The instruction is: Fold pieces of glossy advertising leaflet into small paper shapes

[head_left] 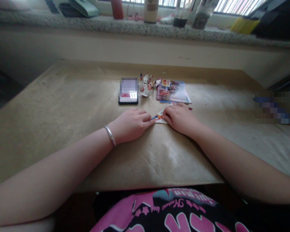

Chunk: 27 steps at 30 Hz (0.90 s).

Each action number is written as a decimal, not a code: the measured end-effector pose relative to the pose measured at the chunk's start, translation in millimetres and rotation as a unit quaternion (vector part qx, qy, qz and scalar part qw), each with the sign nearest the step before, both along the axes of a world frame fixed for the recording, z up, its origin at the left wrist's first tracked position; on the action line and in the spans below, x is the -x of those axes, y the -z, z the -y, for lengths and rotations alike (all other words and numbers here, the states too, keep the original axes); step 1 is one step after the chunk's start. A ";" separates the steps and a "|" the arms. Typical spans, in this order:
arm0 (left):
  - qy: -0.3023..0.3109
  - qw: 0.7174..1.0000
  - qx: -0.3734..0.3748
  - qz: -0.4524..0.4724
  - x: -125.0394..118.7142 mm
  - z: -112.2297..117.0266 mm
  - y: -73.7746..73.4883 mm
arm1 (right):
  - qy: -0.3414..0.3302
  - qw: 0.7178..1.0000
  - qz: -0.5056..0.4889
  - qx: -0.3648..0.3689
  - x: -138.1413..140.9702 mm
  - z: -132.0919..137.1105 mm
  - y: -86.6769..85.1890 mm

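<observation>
On the table, a folded piece of printed paper [160, 119], white with blue, red and orange marks, lies between my hands. My left hand [134, 124], with a silver bangle at the wrist, pinches its left corner between thumb and fingers. My right hand [179, 117] is closed over the paper's right part and presses it down, hiding much of it. Just beyond my hands sit a folded paper shape [146, 85] with red print and a stack of printed sheets [176, 91]. A phone [128, 91] lies to their left.
The table [50, 112] carries a tan cover. Behind it, a stone windowsill [125, 28] holds a red container [117, 9], several jars and a yellow item [245, 25]. A blurred bluish object [275, 109] lies at the far right.
</observation>
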<state>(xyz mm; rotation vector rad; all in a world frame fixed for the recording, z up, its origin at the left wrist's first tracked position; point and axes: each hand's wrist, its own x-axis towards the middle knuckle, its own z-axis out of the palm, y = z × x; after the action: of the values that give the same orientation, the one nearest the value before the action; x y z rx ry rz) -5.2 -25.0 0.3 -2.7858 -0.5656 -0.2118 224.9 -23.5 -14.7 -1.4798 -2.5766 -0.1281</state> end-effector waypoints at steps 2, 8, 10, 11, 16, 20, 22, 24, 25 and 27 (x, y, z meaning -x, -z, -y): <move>-0.004 1.000 -0.002 -0.002 -0.4 0.3 0.3 | -0.009 1.000 0.022 -0.011 2.5 1.8 -1.9; 0.004 1.000 -0.012 0.002 -1.0 0.5 0.3 | -0.024 0.995 0.078 -0.052 9.6 9.4 -8.5; 0.005 1.000 -0.008 0.005 -0.9 0.3 0.2 | -0.019 0.997 0.070 -0.042 10.4 11.2 -8.5; 0.006 1.000 -0.005 0.006 -0.8 0.2 0.2 | -0.012 0.997 0.062 -0.034 10.5 11.8 -8.1; 0.005 1.000 0.001 0.001 -0.2 -0.1 0.2 | 0.019 0.999 0.029 0.001 10.8 12.5 -6.5; -0.001 1.000 0.003 -0.008 -0.1 -0.3 -0.2 | 0.019 1.000 0.011 0.022 10.0 9.4 -7.0; -0.001 1.000 0.002 -0.004 0.1 -0.6 -0.1 | 0.015 0.999 0.005 0.033 8.9 6.8 -6.9; 0.000 1.000 0.002 0.000 0.4 -0.8 0.4 | 0.014 0.999 -0.001 0.037 7.7 4.3 -6.3; 0.001 1.000 0.002 0.001 0.7 -1.0 0.7 | 0.015 0.999 -0.004 0.038 7.2 3.3 -5.9; 0.000 1.000 0.003 0.005 1.2 -1.2 1.3 | 0.016 0.999 -0.009 0.041 6.6 1.6 -5.1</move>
<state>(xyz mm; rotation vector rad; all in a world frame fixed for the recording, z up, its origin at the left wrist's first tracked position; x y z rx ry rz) -6.4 -23.7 -1.0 -2.7914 -0.5692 -0.2248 218.4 -25.1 -9.6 -1.5432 -2.5725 -0.0127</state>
